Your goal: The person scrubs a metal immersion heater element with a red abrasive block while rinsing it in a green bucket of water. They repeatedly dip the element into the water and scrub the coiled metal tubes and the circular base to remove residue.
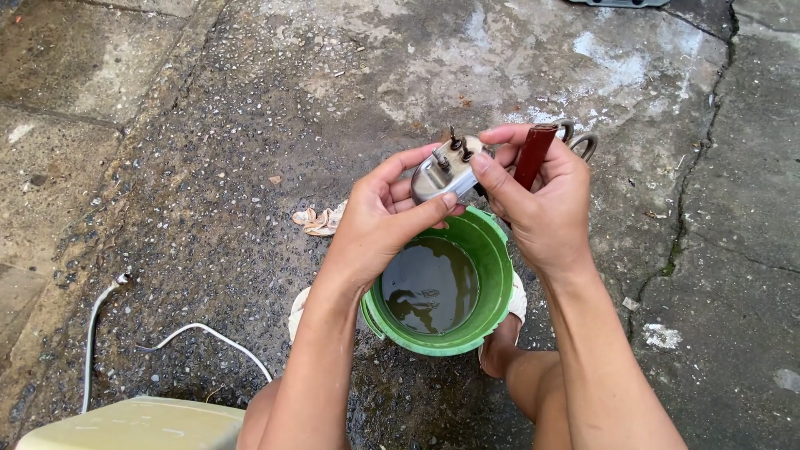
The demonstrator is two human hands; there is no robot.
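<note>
Metal part: one; silver-grey, rounded body, small dark prongs on top, wet sheen.
Location: held above the green bucket, between both hands.
Left hand: grip clamped on the metal part, thumb across its lower edge.
Right hand: grip clamped on one dark red tool; forefinger touches the metal part.
Bucket: one; holds dark water.
Ground: wet concrete; one white cable.

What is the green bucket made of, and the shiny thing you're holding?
The green bucket looks like plastic: even colour, smooth thin rim. The silver part, gripped by the left hand and right hand, looks like metal: grey, dull shine, dark prongs on top. The reddish handle may be plastic or painted wood.
</note>
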